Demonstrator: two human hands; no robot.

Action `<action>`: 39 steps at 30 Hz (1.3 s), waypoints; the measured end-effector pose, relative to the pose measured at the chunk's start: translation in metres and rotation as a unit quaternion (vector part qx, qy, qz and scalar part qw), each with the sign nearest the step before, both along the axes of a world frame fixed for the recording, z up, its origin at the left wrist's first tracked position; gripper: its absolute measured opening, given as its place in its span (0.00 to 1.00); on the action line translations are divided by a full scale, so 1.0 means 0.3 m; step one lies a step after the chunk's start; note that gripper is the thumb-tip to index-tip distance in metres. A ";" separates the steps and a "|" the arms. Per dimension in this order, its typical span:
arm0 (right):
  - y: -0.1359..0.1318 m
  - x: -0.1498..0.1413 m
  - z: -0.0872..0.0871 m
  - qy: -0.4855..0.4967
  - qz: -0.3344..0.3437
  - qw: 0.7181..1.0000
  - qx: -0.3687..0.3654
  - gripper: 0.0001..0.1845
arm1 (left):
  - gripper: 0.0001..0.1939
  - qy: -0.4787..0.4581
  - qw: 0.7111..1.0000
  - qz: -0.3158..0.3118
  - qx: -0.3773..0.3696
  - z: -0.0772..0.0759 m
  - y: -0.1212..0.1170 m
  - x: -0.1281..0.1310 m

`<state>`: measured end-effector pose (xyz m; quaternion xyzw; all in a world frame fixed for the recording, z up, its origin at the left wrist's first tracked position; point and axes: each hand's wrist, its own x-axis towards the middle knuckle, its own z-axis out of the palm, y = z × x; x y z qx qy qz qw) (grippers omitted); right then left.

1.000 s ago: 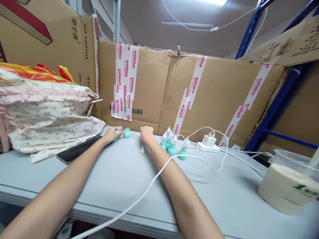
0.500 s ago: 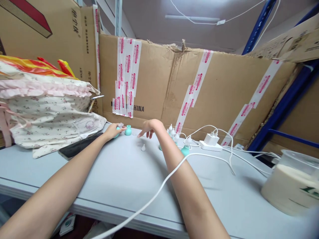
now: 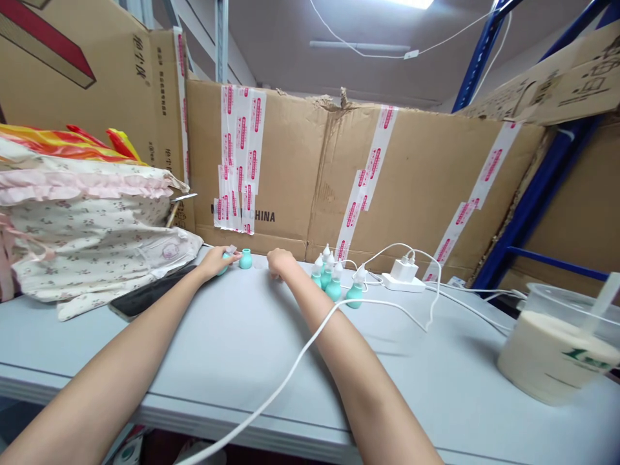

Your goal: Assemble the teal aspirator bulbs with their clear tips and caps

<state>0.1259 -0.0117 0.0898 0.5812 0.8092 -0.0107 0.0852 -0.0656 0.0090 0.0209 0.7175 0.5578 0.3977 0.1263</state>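
My left hand [image 3: 216, 263] is closed around a teal squeeze bulb [image 3: 223, 265] with a small clear piece at its top, near the back of the table. Just right of it stands another teal squeeze bulb [image 3: 245, 259], open-necked and without a tip. My right hand [image 3: 279, 263] is lowered to the tabletop, its fingers curled together and pointing down; what they hold, if anything, is hidden behind the hand. Beyond my right wrist several teal bulbs with clear pointed tips, like nasal aspirators [image 3: 333, 289], stand upright in a group. One more aspirator [image 3: 355, 296] is slightly apart.
A white cable [image 3: 300, 361] arcs across my right forearm. Behind the bulbs lies a white power strip [image 3: 403, 283] with a charger. A plastic cup of pale drink [image 3: 552, 355] stands right; a floral cloth bag [image 3: 97, 239] and dark phone [image 3: 140, 297] are left. Cardboard [image 3: 290, 161] walls the back.
My right hand has come down and its fingers have curled in. The clear tip that stood below it no longer shows. My left hand keeps its bulb. The view has shifted slightly.
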 end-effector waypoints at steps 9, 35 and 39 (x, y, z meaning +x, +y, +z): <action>0.044 0.050 -0.040 0.037 -0.017 0.994 0.102 0.27 | 0.28 0.008 1.000 0.006 -0.005 0.003 0.002 -0.002; 0.059 0.066 -0.051 0.008 -0.001 0.989 0.149 0.24 | 0.29 0.015 1.000 -0.001 -0.016 0.008 -0.005 0.007; 0.064 0.067 -0.047 0.008 -0.005 0.989 0.151 0.23 | 0.29 0.016 1.000 -0.008 -0.015 0.001 0.006 0.000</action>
